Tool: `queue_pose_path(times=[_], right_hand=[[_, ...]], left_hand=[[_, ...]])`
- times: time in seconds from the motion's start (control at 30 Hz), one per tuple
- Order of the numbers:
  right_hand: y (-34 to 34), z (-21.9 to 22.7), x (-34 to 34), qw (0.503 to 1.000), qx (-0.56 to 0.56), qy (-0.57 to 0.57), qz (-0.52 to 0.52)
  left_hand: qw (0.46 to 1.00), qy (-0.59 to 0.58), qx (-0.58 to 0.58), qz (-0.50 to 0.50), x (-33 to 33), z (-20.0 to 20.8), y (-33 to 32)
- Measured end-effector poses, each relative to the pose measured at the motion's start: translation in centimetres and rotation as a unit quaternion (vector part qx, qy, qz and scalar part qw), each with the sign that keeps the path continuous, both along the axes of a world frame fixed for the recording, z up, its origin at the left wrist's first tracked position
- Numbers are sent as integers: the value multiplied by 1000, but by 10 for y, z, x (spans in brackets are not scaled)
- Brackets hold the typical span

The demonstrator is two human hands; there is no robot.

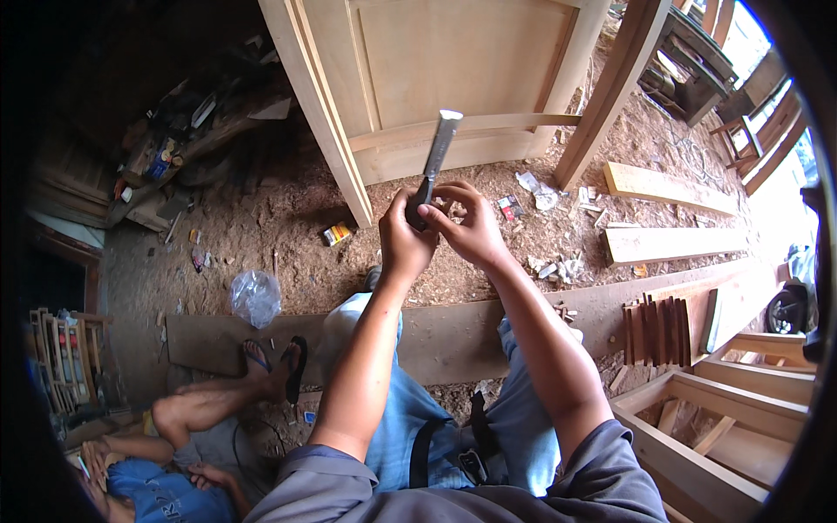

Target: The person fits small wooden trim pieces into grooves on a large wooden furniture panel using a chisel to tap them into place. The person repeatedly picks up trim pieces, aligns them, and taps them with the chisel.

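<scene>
My left hand (pixel 403 240) grips the dark handle of a steel chisel (pixel 438 146), whose flat blade points up and away from me. My right hand (pixel 471 225) is curled against the same handle from the right, fingers touching it just below the blade. Both hands are raised in front of me above a sawdust-covered floor, in front of a pale wooden door panel (pixel 453 70). My knees in blue jeans show below the forearms.
Wood planks (pixel 667 187) lie on the sawdust at right, with a row of dark slats (pixel 656 331) and a wooden frame (pixel 724 410) beside me. Another person sits at lower left, foot in a sandal (pixel 292 366). A clear plastic bag (pixel 255 296) lies near a long board (pixel 453 336).
</scene>
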State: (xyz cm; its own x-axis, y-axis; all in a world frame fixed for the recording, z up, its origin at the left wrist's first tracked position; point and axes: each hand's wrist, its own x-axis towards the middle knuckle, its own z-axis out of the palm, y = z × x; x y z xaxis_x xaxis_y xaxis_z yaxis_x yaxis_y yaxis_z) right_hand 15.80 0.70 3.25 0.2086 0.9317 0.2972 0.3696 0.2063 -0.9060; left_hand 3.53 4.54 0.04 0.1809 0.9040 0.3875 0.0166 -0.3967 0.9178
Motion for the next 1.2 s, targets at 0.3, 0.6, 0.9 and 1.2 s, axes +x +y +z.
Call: queue_pose_path(times=[0.3,0.6,0.9,1.2], right_hand=[[-1,3,1,997,60,12,-53],[-2,7,-2,986,121,75,-84],[-5,7,-15,972,96,187,-106],[7,9,8,859,72,474,-179]], left_hand=[[995,76,67,14,9,4,-11],[989,78,61,112,17,12,-17],[964,125,124,199,23,28,-27],[989,104,14,102,26,10,-27]])
